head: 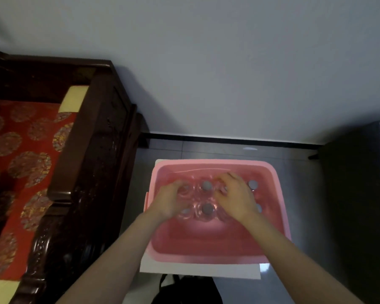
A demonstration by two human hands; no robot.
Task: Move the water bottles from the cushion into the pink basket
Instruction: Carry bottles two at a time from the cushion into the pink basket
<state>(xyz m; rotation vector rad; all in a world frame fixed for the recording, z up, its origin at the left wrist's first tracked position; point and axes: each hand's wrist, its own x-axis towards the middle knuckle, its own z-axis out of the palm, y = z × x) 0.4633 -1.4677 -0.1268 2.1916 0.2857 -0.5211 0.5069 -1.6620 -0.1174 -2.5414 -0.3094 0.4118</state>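
The pink basket (279,194) stands on the floor with several clear water bottles upright in its far half; two grey caps show plainly, one behind (206,185) and one in front (207,208). Both my hands are down inside the basket. My left hand (168,201) lies over the left bottles with its fingers curved around a bottle top. My right hand (236,197) covers the bottles right of the middle, fingers bent over them. Whether either hand really grips a bottle is hidden. The red patterned cushion (20,154) at the left shows no bottles.
A dark carved wooden seat frame (92,163) with an armrest runs between cushion and basket. A white board (198,270) lies under the basket. A black object (184,290) sits at the bottom edge, a dark bin (360,194) at the right, the wall behind.
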